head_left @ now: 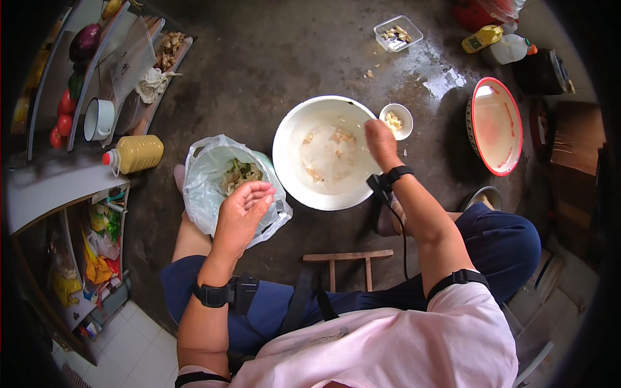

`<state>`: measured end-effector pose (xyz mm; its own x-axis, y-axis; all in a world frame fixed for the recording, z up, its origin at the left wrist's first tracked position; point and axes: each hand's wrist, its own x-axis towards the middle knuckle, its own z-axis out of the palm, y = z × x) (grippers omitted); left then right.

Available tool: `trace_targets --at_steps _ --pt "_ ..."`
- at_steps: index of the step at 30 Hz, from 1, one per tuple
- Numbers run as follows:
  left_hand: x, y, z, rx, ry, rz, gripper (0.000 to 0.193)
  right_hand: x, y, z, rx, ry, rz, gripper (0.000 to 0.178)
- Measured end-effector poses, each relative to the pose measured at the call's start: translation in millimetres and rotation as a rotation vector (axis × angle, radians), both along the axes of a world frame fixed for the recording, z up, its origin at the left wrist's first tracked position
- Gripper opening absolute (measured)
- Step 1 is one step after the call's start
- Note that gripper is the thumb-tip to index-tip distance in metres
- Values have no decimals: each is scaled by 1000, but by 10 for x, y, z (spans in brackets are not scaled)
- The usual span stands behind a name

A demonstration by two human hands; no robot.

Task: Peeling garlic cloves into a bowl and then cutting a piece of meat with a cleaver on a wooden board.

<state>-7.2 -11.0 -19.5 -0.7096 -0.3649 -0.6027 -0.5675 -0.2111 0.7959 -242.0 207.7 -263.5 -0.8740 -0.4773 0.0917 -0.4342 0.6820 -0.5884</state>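
My left hand (239, 216) hovers over a bin lined with a clear plastic bag (202, 194). Its fingers are stretched out with the thumb a little apart, and I see nothing in them. Brown and green scraps (241, 174) lie inside the bag. At the right rim of a large white basin (291, 152), my right hand (381, 140) is closed; whatever its fingers may hold is hidden. Thin brownish skins (341, 137) are scattered in the basin. Just beyond that hand, a small white bowl (405, 130) holds peeled garlic cloves (392, 120).
A clear plastic tub (416, 32) of unpeeled cloves sits farther off. On the right stands a red-rimmed enamel basin (497, 126). An oil jug (142, 154) and a vegetable rack (97, 58) are on the left. A wooden stool (348, 256) is near my legs.
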Motion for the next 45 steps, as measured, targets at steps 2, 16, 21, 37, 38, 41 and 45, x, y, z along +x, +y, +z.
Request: trace_targets --at_steps 2,16,21,37,38,41,45 --pt "11 -7 4 -1 -2 7 24 257 -185 -12 122 -142 177 11" --pt "110 -44 -2 11 0 10 26 1089 -550 -383 478 -303 255 16" --pt "130 -47 18 11 27 22 26 1115 -650 -446 502 -296 270 15" --pt "44 40 32 -90 166 -50 25 699 -699 580 33 -449 314 12" --pt "13 54 12 -71 183 -47 25 615 -726 678 -19 -666 298 16" --pt "-28 96 1 -52 218 -6 28 636 -819 1487 -288 -992 248 18" --pt "-104 211 47 -28 268 25 34 664 -709 2275 -389 -1170 300 21"
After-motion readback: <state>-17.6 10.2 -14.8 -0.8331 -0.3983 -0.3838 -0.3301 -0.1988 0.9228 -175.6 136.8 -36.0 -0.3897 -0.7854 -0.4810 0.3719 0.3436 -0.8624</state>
